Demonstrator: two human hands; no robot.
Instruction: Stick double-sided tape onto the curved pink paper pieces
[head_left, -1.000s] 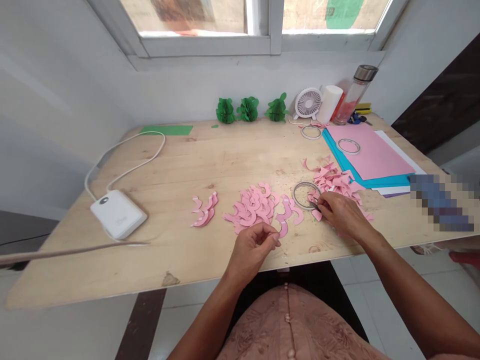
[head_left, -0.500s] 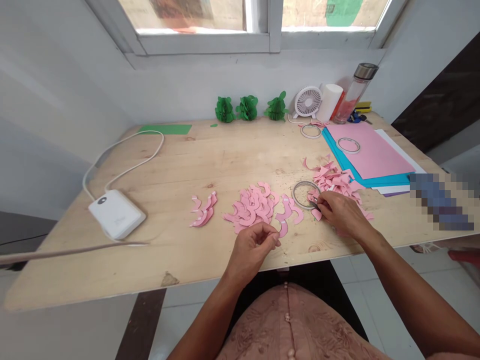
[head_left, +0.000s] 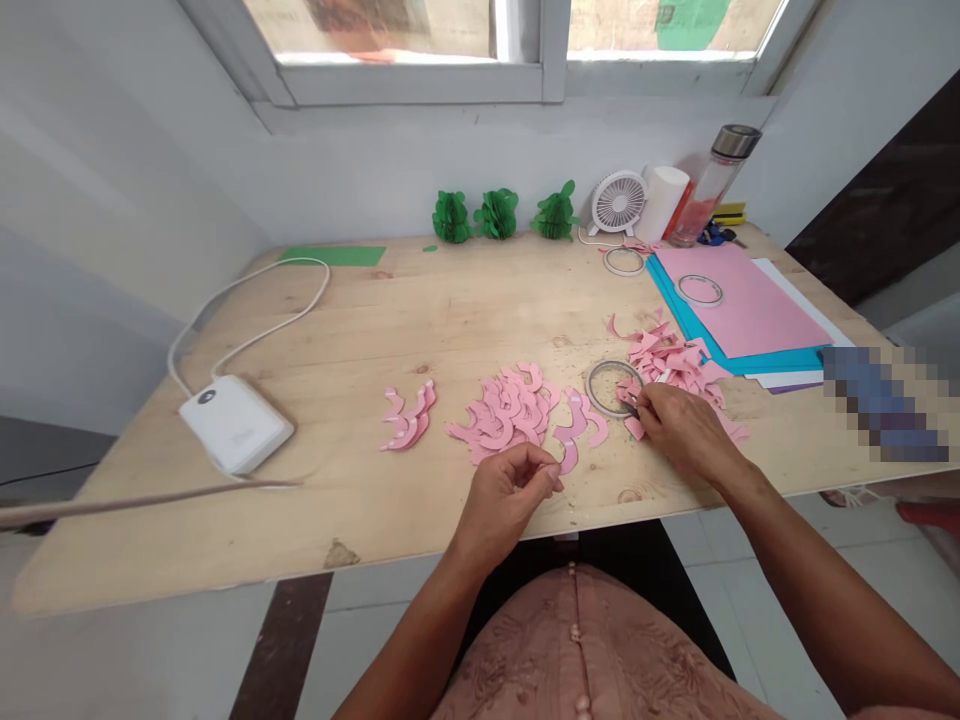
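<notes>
Free tabletop (head_left: 487, 300) beyond pink cutouts (head_left: 510, 410), scrap heap (head_left: 671, 362) at right

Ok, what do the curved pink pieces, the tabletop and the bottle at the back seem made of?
Curved pink pieces: matte paper or thin card, going by their flat shapes and crisp edges.
Tabletop: pale wood or a wood-look sheet, low sheen; grain and knots show.
Bottle: see-through, smooth body, likely glass, though plastic is possible; its shiny grey cap looks like metal.
</notes>
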